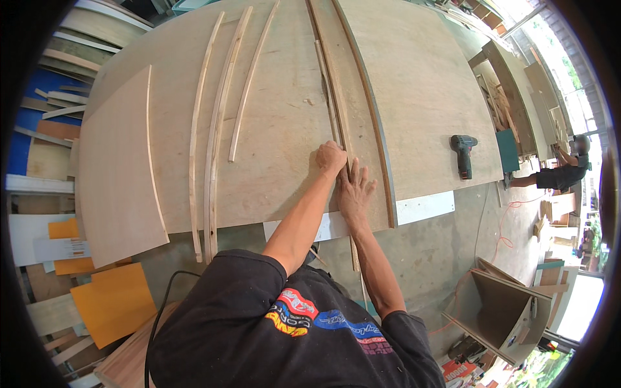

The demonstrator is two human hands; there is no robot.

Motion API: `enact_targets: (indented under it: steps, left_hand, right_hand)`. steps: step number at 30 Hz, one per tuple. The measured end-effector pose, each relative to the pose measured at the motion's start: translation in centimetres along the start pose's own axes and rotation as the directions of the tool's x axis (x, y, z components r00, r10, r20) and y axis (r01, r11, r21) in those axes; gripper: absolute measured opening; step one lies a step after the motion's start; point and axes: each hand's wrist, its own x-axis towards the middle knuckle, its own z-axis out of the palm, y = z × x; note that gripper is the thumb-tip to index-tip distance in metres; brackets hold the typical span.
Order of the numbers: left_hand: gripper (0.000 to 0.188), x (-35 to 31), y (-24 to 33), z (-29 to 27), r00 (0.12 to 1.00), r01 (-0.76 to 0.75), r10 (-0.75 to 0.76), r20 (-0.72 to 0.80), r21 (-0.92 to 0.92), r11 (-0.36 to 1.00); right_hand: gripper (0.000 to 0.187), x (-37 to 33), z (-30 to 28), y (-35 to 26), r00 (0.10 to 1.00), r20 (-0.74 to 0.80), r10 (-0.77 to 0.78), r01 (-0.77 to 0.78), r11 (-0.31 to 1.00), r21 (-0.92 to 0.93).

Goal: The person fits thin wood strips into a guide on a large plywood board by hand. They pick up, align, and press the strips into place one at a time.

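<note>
My left hand is closed at the near part of a narrow wooden strip, its fingers curled down against it. Just to the right, my right hand lies flat with its fingers spread, pressing on a long panel with a dark edge along its right side. The strip runs away from me along the panel's left edge. Both rest on a large plywood sheet. What the left fingertips touch underneath is hidden.
Several loose wooden strips lie to the left, beside a thin plywood piece. A cordless drill lies on the right. White boards show under the near edge. Beyond the right side, a co-worker stands; a wooden box sits on the floor.
</note>
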Motion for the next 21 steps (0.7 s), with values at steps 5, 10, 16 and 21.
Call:
enact_targets:
  steps: [5,10,16,21]
  left_hand:
    - [0.026,0.2,0.3,0.1,1.0,-0.019,0.019,-0.011,0.014,1.0]
    - [0.028,1.7,-0.5,0.9,0.999,0.011,-0.009,-0.044,0.05,0.999]
    - [0.026,1.3,1.0,0.2,0.998,0.054,-0.054,0.015,0.027,0.998]
    - [0.021,4.0,-0.5,1.9,0.996,0.031,-0.036,-0.084,-0.056,0.998]
  right_hand:
    - [0.057,0.6,-0.2,0.2,1.0,-0.007,0.001,-0.001,1.0,0.003]
    - [0.057,1.3,-0.6,-0.5,0.999,-0.05,-0.02,0.021,0.999,0.031]
    - [0.056,2.0,0.6,0.2,0.996,-0.086,-0.027,0.025,0.999,-0.027]
    - [0.057,2.6,-0.4,-0.5,0.996,-0.065,-0.058,0.054,0.996,-0.073]
